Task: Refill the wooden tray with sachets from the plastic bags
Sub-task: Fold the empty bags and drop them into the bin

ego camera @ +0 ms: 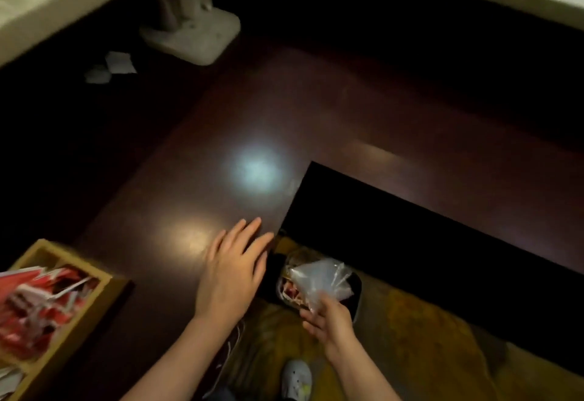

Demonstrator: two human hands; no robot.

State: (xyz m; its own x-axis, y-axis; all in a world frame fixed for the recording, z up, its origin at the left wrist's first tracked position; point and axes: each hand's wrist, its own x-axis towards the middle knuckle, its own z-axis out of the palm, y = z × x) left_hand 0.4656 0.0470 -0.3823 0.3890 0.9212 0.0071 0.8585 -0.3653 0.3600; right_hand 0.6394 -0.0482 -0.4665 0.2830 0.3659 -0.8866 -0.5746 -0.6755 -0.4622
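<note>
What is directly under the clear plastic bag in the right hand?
Under the plastic bag, held by the right hand, stands a dark bin with reddish scraps inside. The bag covers much of the opening, so the rest is unseen.

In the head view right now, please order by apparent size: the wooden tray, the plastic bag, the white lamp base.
1. wooden tray, though cut off by the frame and nearest the camera
2. white lamp base
3. plastic bag, held in the right hand

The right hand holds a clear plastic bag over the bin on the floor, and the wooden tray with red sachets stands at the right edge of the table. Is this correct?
Not quite. In the head view the wooden tray with red sachets stands at the left edge of the table. The right hand does hold the clear plastic bag over the bin.
</note>
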